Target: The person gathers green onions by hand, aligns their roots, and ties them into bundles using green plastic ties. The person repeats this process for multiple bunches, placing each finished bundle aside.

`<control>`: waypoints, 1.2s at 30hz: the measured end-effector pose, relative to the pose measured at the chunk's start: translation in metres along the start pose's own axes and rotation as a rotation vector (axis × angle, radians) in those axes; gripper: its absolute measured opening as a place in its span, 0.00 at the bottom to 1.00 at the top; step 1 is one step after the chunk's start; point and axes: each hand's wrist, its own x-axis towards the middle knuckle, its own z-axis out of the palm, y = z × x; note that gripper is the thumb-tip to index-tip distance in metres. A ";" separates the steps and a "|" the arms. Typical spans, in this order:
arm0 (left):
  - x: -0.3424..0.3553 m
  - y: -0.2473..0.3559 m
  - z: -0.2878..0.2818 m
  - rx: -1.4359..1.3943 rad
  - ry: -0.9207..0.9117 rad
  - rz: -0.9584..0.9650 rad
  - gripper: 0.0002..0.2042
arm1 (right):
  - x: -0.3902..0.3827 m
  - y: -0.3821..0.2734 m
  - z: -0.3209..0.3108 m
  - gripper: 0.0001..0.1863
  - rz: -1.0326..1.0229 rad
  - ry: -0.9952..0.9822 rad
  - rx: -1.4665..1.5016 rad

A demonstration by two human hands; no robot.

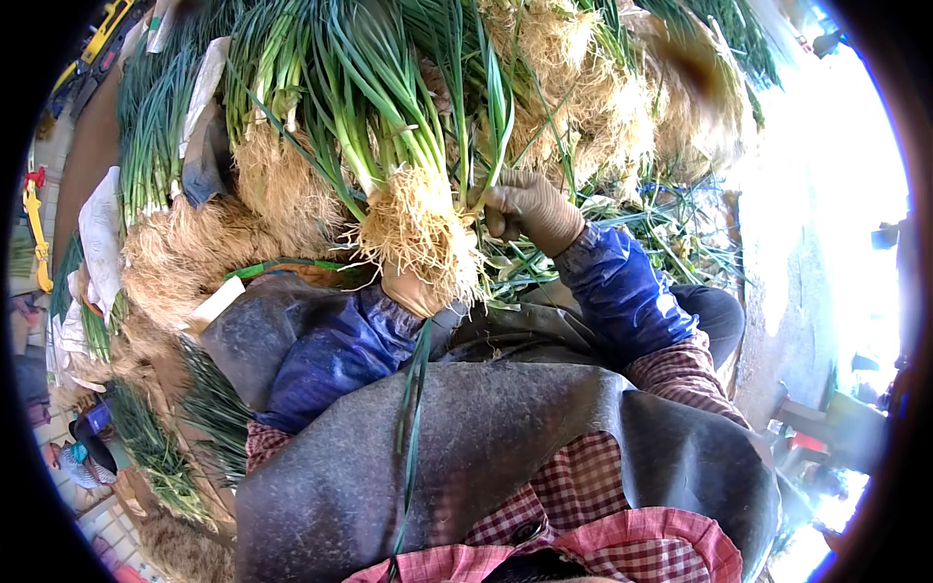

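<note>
A bunch of green onions (406, 146) with pale, tangled roots lies in front of me, its leaves pointing away. My left hand (411, 290), in a tan glove, is closed around the bunch from below; the hanging roots hide most of its fingers. Just right of the bunch, my right hand (533, 209), also gloved, pinches the lower end of a single green onion (498, 112), which stands roughly upright. Blue sleeve covers reach down to both wrists.
Rooted green onions (277, 175) are heaped to the left, and more (593, 92) lie at the far right. Loose trimmed leaves (671, 238) are strewn beyond my right forearm. A dark apron (466, 428) covers my lap, with one long leaf (414, 418) lying across it.
</note>
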 end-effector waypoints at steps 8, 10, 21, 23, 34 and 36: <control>-0.005 -0.001 0.000 -0.128 -0.143 -0.133 0.23 | -0.005 -0.016 0.018 0.13 -0.181 0.036 -0.615; -0.004 -0.001 -0.004 -0.178 -0.182 -0.200 0.22 | 0.000 -0.014 0.018 0.11 -0.389 0.115 -0.920; -0.009 0.015 0.031 -0.070 -0.311 -0.103 0.23 | 0.008 0.016 -0.006 0.08 -0.129 -0.066 -1.529; -0.016 0.034 0.046 0.049 -0.379 0.046 0.20 | 0.023 0.009 -0.028 0.12 -0.022 0.107 -1.554; 0.004 0.019 0.002 -0.170 -0.263 -0.113 0.29 | 0.170 -0.142 -0.116 0.32 0.169 0.782 -1.433; 0.004 0.022 -0.001 -0.203 -0.264 -0.135 0.28 | 0.180 -0.144 -0.132 0.28 0.190 0.781 -1.459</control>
